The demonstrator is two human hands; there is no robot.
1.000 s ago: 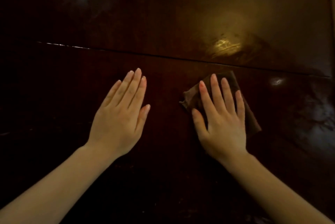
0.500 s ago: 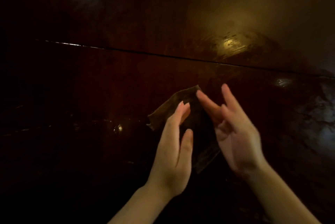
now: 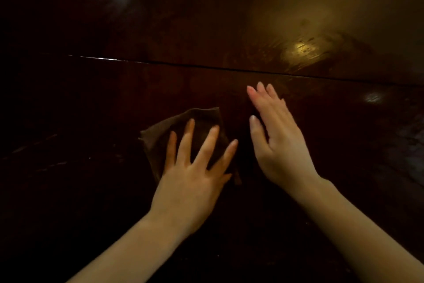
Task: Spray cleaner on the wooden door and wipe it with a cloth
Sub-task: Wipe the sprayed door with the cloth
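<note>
The dark, glossy wooden door point(image 3: 91, 103) fills the whole view, with a thin seam running across it. A brown cloth point(image 3: 202, 117) lies flat against the wood just left of centre. My left hand point(image 3: 195, 175) presses on the cloth with its fingers spread and straight. My right hand point(image 3: 277, 142) is beside the cloth on the right, fingers straight and together, against or just off the bare wood. No spray bottle is in view.
The seam point(image 3: 229, 69) crosses the door from left to right above both hands. A yellowish light reflection point(image 3: 302, 50) shines on the upper right panel. The rest of the surface is dark and hard to make out.
The cloth passed from under my right hand to under my left hand, moving left. My right hand let go and now lies to the cloth's right.
</note>
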